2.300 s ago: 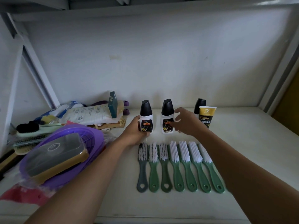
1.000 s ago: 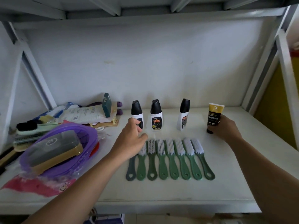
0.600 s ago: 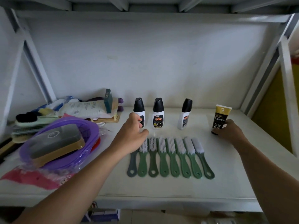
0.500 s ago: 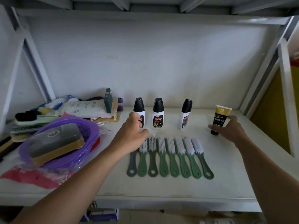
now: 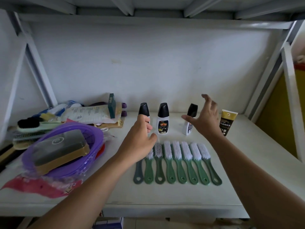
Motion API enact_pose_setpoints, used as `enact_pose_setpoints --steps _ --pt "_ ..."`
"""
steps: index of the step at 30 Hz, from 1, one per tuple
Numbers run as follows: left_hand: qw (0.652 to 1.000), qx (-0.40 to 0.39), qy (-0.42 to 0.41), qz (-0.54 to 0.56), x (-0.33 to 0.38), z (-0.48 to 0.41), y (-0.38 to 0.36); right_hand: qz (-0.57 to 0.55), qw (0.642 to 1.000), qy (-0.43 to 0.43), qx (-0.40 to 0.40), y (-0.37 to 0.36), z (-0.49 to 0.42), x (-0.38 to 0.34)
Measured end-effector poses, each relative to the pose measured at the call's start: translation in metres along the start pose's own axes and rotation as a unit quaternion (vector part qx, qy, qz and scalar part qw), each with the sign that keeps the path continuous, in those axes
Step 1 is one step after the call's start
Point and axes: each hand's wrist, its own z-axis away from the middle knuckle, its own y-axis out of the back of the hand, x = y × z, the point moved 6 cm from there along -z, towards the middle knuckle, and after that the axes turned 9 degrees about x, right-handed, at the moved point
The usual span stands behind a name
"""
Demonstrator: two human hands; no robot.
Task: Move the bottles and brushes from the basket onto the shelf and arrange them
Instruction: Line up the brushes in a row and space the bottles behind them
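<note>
Now off the gold tube point(image 5: 228, 122), right hand point(image 5: 205, 119) lifted with fingers spread wide, gripping nothing, in front of the third bottle point(image 5: 190, 120); left hand point(image 5: 140, 142) loosely curled beside the first bottle point(image 5: 144, 110) (contact unclear). Bottles upright at the back of the shelf point(image 5: 247, 162), green brushes point(image 5: 177, 162) side by side in front; looks nearly arranged

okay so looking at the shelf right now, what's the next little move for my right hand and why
Probably close the open right hand on the third black-capped white bottle and straighten it. That bottle leans, while the middle black-capped white bottle stands upright. The gold and black tube already stands free, and the green-handled brushes look evenly lined up.
</note>
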Motion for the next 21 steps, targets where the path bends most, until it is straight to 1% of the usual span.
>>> enact_pose_setpoints --steps 3,7,13,17,21 --pt "1.000 0.001 -0.018 0.005 0.003 0.001 0.000 -0.018 0.996 -0.064 -0.054 -0.027 0.001 0.011" --pt "0.999 -0.008 -0.045 0.000 0.007 -0.001 -0.001 -0.023 0.988 -0.117 -0.102 -0.057 0.001 0.027" --pt "0.996 -0.006 -0.082 -0.026 0.009 -0.003 -0.004 -0.052 0.975 -0.141 -0.165 -0.080 0.000 0.050" --pt "0.996 -0.010 -0.083 -0.035 0.009 -0.003 -0.006 -0.092 0.962 -0.164 -0.196 -0.084 -0.002 0.062" --pt "0.995 -0.019 -0.080 -0.048 0.006 -0.003 -0.008 -0.132 0.954 -0.161 -0.217 -0.087 -0.004 0.067"
